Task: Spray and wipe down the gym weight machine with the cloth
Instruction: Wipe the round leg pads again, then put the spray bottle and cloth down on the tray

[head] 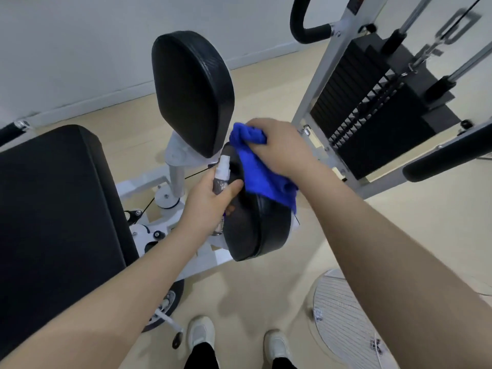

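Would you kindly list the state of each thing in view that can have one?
blue cloth: bunched, pressed on the near pad by the right hand.
spray bottle: upright, held in the left hand's grip.
left hand: curled round the bottle.
right hand: gripping the cloth.
near pad: tilted, partly covered by cloth.
far pad: upright, uncovered.

Both hands curled, left [210, 198], right [282, 147], forearms extended

Even, soft overhead light is filling the room, casting faint shadows on the floor [266, 294] beneath the pad [255, 230], while wide-angle distortion is bending the frame [330, 75] at the edges and motion blur is smearing the chain [439, 41] top right.
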Tool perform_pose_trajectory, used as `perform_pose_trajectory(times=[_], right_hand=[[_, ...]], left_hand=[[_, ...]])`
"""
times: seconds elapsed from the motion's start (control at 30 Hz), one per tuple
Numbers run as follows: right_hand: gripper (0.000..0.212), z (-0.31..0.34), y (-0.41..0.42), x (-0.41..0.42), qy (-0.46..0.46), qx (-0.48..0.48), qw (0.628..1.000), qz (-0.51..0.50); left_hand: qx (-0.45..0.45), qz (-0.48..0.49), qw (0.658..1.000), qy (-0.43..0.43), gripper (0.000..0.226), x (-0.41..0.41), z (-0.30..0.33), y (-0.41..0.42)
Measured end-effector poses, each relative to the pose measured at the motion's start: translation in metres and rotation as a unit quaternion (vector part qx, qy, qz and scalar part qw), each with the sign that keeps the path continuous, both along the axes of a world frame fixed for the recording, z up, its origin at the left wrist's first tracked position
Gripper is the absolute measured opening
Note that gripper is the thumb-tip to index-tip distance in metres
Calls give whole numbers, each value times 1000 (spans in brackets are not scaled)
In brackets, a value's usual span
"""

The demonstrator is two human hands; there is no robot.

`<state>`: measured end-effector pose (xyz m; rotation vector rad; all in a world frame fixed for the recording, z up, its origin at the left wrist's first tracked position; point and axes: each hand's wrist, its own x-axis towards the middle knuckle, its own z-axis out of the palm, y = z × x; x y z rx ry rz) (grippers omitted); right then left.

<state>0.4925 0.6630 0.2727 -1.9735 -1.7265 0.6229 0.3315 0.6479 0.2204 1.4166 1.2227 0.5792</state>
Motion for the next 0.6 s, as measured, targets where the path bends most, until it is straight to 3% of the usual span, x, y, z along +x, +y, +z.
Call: perform_pose_trajectory(times=[0.07,0.13,0.23,0.3,0.37,0.5,0.6], right_hand=[[16,-6,22,11,-98,-65,992,-52],[24,-10,18,23,-173,-66,981,-61],[31,3,-21,25,-39,7,999,-26],[30,23,-47,17,71,47,996,-5],[26,47,-66,6,124,58,990,33],[17,89,-95,-40,141,51,975,166],[15,97,-115,-89,161,12,955,251]], left_hand=[[16,-6,999,36,13,-2,0,-3],[19,1,998,63,8,-4,5,-8],[17,36,997,71,9,-6,16,-28],[4,51,995,85,19,-8,21,-43],[-2,58,993,103,30,-14,26,-61],[-44,132,984,115,40,-48,26,-125],[-128,220,965,56,15,-82,17,-173]])
